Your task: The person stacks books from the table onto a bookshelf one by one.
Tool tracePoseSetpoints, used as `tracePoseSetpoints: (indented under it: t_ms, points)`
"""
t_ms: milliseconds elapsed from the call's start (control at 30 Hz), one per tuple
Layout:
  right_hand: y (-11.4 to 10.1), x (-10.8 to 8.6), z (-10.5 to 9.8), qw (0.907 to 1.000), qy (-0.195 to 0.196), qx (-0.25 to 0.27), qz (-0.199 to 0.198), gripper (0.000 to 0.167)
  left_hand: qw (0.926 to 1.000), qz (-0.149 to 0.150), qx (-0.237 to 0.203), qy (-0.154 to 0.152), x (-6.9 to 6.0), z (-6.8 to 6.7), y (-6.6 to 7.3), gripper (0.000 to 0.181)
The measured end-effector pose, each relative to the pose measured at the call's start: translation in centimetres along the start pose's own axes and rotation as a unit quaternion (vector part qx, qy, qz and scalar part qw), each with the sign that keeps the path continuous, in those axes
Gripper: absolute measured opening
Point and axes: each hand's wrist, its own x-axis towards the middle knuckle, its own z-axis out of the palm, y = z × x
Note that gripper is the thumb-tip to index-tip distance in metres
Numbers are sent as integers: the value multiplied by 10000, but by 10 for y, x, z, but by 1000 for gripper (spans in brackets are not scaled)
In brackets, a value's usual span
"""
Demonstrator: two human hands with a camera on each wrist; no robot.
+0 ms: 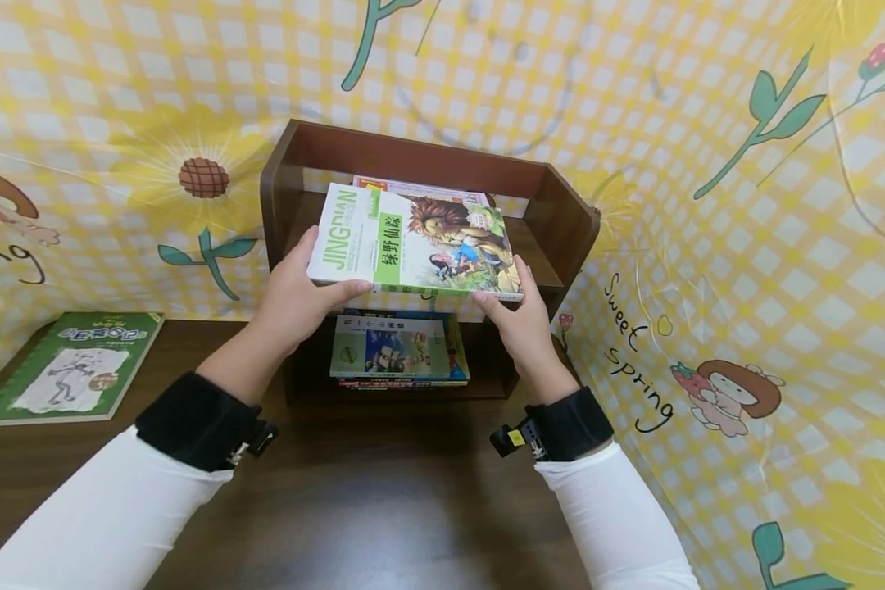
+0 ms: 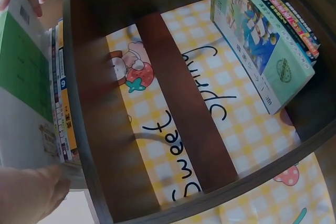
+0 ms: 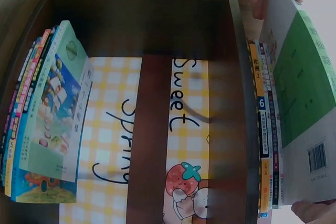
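Note:
A white and green storybook [image 1: 428, 242] with a lion on its cover is held between both hands at the upper shelf. My left hand [image 1: 298, 287] grips its left end, thumb along the near edge. At the right end, my right hand [image 1: 519, 319] pinches it with the thumb near the front corner. The book's green and white underside [image 3: 310, 93] shows in the right wrist view, close to a stack of books [image 3: 268, 129] on the upper board. Part of that stack is hidden beneath the held book in the head view.
The brown wooden shelf [image 1: 420, 141] stands against patterned cloth. On its lower level lies another pile of books [image 1: 391, 348]. A green book [image 1: 74, 369] rests on the dark table [image 1: 383, 492] at the left.

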Motion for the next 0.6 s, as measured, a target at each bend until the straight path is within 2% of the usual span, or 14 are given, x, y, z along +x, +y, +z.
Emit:
tracePoseSetpoints:
  t_ms: [233, 433, 600]
  points:
    - [-3, 20, 3, 9999, 129, -111, -27, 85, 9986, -72, 425, 296, 17, 4, 6, 76]
    - [-4, 36, 4, 9997, 164, -163, -26, 82, 9975, -195, 601, 304, 31, 6, 10, 72]
    - [-5, 46, 4, 9999, 107, -89, 23, 81, 9977, -378, 514, 231, 40, 5, 14, 72]
